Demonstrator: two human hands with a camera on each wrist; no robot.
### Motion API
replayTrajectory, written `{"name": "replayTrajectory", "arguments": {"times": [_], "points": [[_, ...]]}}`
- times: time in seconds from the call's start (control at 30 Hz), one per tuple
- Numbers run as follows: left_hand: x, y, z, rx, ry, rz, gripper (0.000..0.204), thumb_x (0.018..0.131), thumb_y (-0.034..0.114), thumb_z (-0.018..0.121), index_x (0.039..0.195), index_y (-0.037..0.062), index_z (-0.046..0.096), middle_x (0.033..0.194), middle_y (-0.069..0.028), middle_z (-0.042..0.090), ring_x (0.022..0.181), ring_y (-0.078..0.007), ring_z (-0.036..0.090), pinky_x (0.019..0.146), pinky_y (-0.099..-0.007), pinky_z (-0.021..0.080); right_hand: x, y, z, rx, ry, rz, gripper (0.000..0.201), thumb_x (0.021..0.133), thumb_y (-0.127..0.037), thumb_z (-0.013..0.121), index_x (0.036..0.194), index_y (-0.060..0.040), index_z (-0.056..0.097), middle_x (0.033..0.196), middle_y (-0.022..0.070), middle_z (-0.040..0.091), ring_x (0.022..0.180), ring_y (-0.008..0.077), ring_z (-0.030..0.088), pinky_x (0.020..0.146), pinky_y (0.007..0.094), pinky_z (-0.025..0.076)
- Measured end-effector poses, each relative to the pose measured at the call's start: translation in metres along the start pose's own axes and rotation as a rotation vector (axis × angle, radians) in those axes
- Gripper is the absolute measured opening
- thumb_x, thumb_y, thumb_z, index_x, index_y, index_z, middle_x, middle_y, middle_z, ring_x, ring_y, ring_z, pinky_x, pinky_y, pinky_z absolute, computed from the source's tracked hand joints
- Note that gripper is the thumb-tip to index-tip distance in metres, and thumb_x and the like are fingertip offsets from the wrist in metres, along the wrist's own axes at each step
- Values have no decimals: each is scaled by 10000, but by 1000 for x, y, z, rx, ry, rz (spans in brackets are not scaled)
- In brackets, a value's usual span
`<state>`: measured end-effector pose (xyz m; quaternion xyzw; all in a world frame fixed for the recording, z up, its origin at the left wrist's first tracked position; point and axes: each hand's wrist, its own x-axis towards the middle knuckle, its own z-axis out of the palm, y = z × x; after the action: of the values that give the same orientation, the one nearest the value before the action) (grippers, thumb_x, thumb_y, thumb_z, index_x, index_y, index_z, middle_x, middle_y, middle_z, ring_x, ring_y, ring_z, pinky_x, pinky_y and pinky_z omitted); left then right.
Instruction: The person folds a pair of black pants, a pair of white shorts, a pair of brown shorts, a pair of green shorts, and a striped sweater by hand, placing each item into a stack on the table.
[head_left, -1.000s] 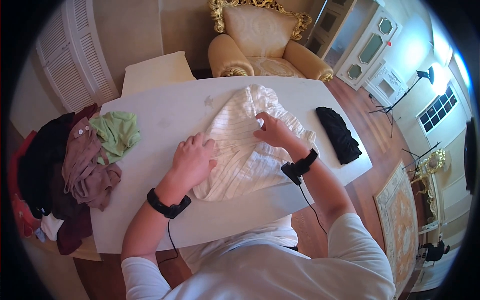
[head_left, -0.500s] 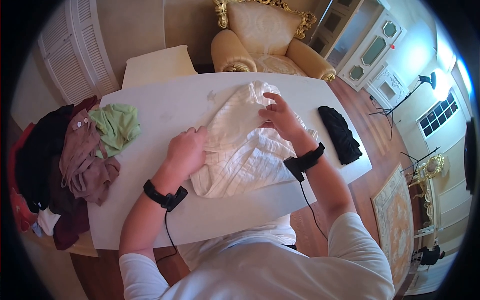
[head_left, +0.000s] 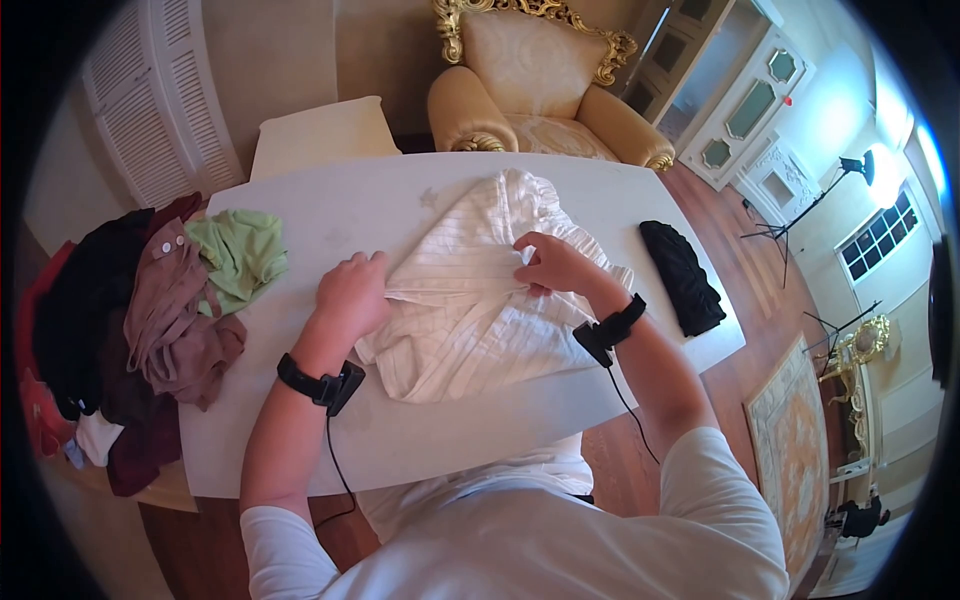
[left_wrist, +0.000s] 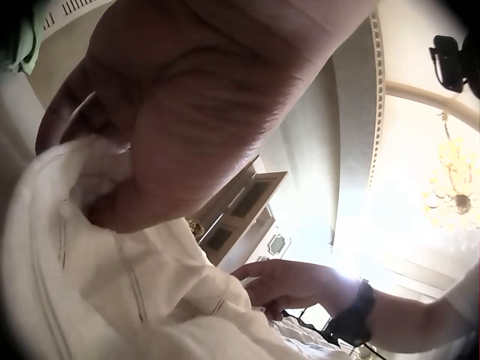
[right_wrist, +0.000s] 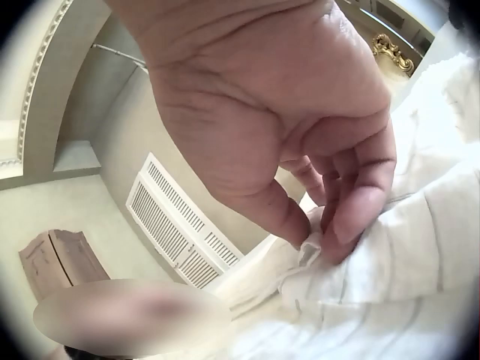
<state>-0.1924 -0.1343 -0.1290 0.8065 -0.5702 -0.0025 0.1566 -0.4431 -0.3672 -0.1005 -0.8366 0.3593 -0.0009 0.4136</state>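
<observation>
A white pinstriped garment (head_left: 455,345) with a gathered, elastic-looking edge lies on the white table (head_left: 330,440). My left hand (head_left: 352,295) grips its left side; in the left wrist view the cloth (left_wrist: 52,247) runs up between the thumb and curled fingers. Near the middle of the garment is my right hand (head_left: 555,265). The right wrist view shows its thumb and fingertips (right_wrist: 341,244) pinching a small fold of the striped cloth (right_wrist: 309,255). Creases stretch across the fabric between both hands.
On the table's left side are a light green garment (head_left: 240,255), a brown buttoned one (head_left: 165,320) and a heap of dark clothes (head_left: 85,310). A folded black garment (head_left: 682,278) lies near the right edge. Beyond the table stands a gold armchair (head_left: 535,75).
My left hand has moved left, drawing the garment's left side outward. My right hand, raised with spread fingers half a second ago, has come down and now pinches the cloth.
</observation>
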Motion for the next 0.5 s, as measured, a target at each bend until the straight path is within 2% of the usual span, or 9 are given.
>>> {"name": "replayTrajectory", "arguments": {"times": [0.07, 0.13, 0.23, 0.33, 0.43, 0.5], "points": [[-3, 7, -4, -75, 48, 94, 192, 852, 132, 728, 1013, 79, 639, 1050, -130, 677, 1062, -362, 676, 883, -461, 555, -3, -3, 1, -87, 17, 26, 608, 884, -128, 737, 1427, 30, 517, 868, 132, 732, 668, 189, 739, 627, 316, 580], [-4, 10, -4, -180, 61, 199, 204, 851, 113, 727, 1029, 85, 633, 1080, -123, 665, 1099, -352, 663, 898, -452, 548, -3, -2, 4, -60, 76, 11, 635, 884, -155, 737, 1446, 21, 499, 878, 129, 739, 690, 190, 744, 657, 321, 583], [0, 13, -3, -198, -38, 170, 170, 848, 50, 688, 1008, 93, 649, 1057, -119, 665, 1058, -359, 666, 875, -461, 545, 0, 5, 8, -61, 112, -38, 675, 883, -185, 738, 1472, 10, 473, 894, 126, 747, 707, 196, 746, 700, 326, 586], [4, 10, -3, -162, -19, 108, 177, 831, 11, 652, 983, 100, 670, 1035, -123, 659, 1016, -361, 667, 846, -463, 541, 0, 6, 9, -44, 126, -61, 695, 878, -211, 747, 1480, 2, 472, 910, 124, 752, 732, 214, 748, 733, 338, 587], [4, 5, -2, -146, 36, 81, 186, 817, -24, 614, 947, 92, 680, 1043, -119, 656, 1038, -352, 657, 855, -474, 529, -2, 10, 8, -120, 135, -82, 707, 870, -185, 769, 1482, 8, 473, 892, 99, 727, 745, 198, 727, 726, 336, 570], [1, 6, -3, -24, 14, 94, 208, 812, -21, 617, 979, 86, 678, 1085, -123, 651, 1096, -351, 639, 912, -478, 514, -7, 12, 6, -192, 111, -114, 714, 855, -159, 783, 1480, 5, 480, 881, 85, 713, 768, 189, 713, 729, 335, 558]]}}
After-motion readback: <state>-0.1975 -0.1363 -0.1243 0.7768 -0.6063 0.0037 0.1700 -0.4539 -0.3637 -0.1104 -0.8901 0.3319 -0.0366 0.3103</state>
